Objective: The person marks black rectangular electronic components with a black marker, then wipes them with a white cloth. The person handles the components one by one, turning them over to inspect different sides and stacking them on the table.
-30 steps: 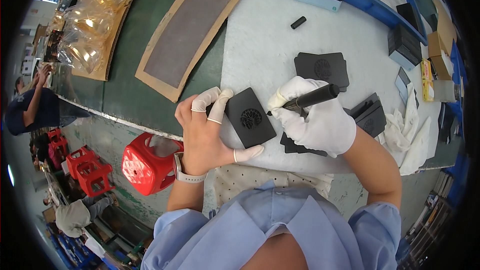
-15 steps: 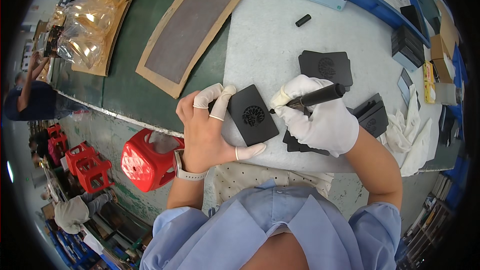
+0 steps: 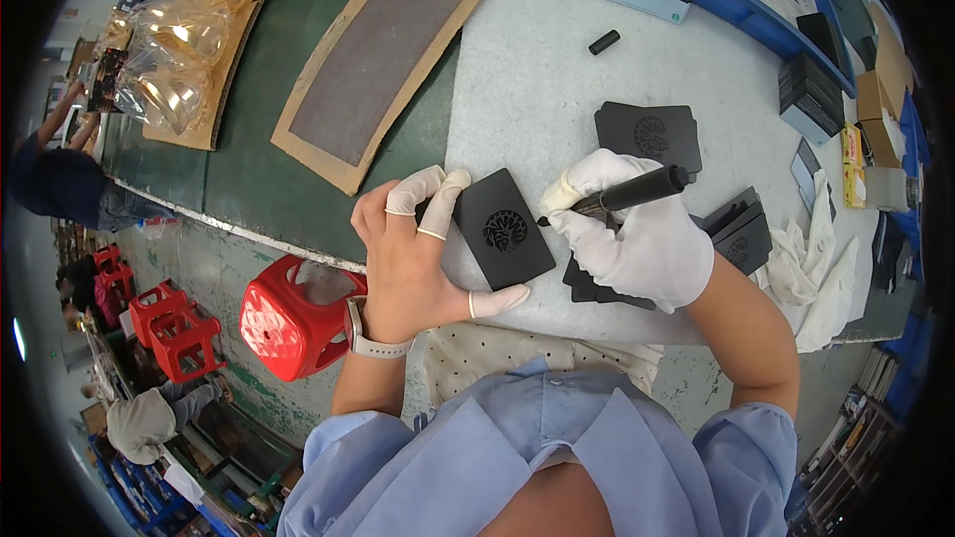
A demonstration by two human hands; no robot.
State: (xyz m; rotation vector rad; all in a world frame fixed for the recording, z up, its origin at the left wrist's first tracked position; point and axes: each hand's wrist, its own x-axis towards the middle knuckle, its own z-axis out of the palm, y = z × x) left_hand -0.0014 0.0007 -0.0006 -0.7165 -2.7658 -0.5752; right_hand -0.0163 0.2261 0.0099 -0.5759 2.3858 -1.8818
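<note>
A black rectangular card [image 3: 504, 230] with a round dark emblem lies slightly tilted on the pale work surface. My left hand [image 3: 410, 257], with pale finger cots on the thumb and two fingers, grips it at the left and lower edges. In my right hand [image 3: 647, 257], which wears a white glove, is a black marker [image 3: 637, 190]. The marker's tip meets the card's right edge or stops just beside it. Behind the right hand is a pile of similar black cards [image 3: 652, 134]. More cards [image 3: 741, 234] are fanned out to the right, and others [image 3: 597, 288] lie partly hidden under the glove.
A small black cap [image 3: 604, 42] lies on the pale surface. Blue tray [image 3: 731, 18] with boxes stands at the far right, white gloves [image 3: 811, 259] nearer. Cardboard with a grey sheet [image 3: 383, 65] and plastic-wrapped goods are at left. Red stool [image 3: 288, 318] stands beside the table; other people are beyond.
My hands, the card and the marker stay practically in place. At the far left, a person in dark clothing has shifted posture.
</note>
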